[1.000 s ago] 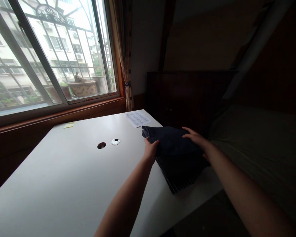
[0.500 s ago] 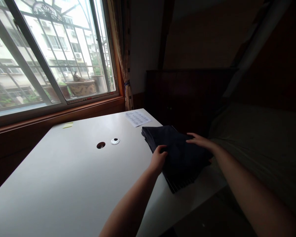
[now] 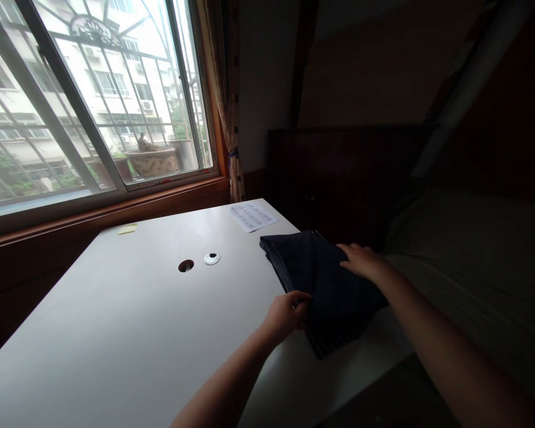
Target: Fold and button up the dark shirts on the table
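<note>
A folded piece of dark navy cloth (image 3: pixel 321 267) lies in a layered stack near the right end of the white table; the layers could be garments, but their kind is too dark to make out. My left hand (image 3: pixel 288 315) pinches the cloth's near left edge, with thumb and fingers closed on it. On the far right side, my right hand (image 3: pixel 361 261) rests over the cloth with its fingers stretched out. At the stack's lower edge, thin pale lines show between the dark layers.
The white table (image 3: pixel 160 333) has a round cable hole (image 3: pixel 186 266) with its loose cap (image 3: pixel 211 258) beside it. A printed sheet (image 3: pixel 254 216) and a yellow sticky note (image 3: pixel 127 229) lie toward the back. To the right is a dark green covered surface (image 3: pixel 463 249).
My left hand has slid nearer along the cloth's left edge. My right hand stays at the far right side, turned a little flatter. The view has shifted slightly.
</note>
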Available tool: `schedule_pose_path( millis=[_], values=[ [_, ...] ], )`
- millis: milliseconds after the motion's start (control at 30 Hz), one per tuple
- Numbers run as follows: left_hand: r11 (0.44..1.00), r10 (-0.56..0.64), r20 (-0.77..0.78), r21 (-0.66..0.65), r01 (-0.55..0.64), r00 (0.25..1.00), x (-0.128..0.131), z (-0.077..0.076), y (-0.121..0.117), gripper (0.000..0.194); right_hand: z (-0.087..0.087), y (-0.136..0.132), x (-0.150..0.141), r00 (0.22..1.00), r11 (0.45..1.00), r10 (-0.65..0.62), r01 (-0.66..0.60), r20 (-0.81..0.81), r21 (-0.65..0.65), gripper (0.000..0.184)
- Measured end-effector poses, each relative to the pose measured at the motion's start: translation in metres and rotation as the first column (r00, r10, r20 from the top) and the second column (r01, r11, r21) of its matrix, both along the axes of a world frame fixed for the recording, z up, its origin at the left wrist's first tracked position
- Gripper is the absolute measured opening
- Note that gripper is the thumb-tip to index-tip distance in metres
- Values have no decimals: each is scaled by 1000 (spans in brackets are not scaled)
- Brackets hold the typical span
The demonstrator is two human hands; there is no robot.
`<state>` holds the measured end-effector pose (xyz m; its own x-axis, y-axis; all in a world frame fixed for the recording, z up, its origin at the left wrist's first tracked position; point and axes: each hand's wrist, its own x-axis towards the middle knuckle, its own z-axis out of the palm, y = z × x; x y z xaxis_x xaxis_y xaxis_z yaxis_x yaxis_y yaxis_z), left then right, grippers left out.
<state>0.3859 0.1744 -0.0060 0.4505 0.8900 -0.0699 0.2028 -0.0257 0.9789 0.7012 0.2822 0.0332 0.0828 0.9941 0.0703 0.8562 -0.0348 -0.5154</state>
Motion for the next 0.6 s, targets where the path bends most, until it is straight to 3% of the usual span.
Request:
schedule_pose_path(
  millis=[67, 133, 233, 367, 500, 600],
  values=[
    [997, -31, -38, 76, 33, 999, -25, 5, -9, 32, 3, 4, -29, 982, 995, 54, -68, 179, 74, 58],
    [970, -24, -104, 240, 49, 994, -52, 10, -17, 31, 6, 11, -67, 943, 966, 184, -226, 278, 127, 57],
    [893, 84, -205, 449, 18, 975, -94, 12, -25, 30, 6, 27, -128, 903, 926, 309, -358, 299, 124, 62],
    [817, 243, -286, 575, -37, 927, -155, 2, -26, 30, -13, 44, -192, 860, 907, 374, -418, 346, 58, 73],
    [738, 380, -350, 672, -53, 856, -218, -16, -23, 30, -39, 45, -224, 835, 892, 381, -445, 397, 82, 71],
    [705, 449, -357, 705, -79, 819, -247, -28, -20, 30, -50, 41, -233, 825, 885, 369, -452, 428, 108, 72]
  ],
)
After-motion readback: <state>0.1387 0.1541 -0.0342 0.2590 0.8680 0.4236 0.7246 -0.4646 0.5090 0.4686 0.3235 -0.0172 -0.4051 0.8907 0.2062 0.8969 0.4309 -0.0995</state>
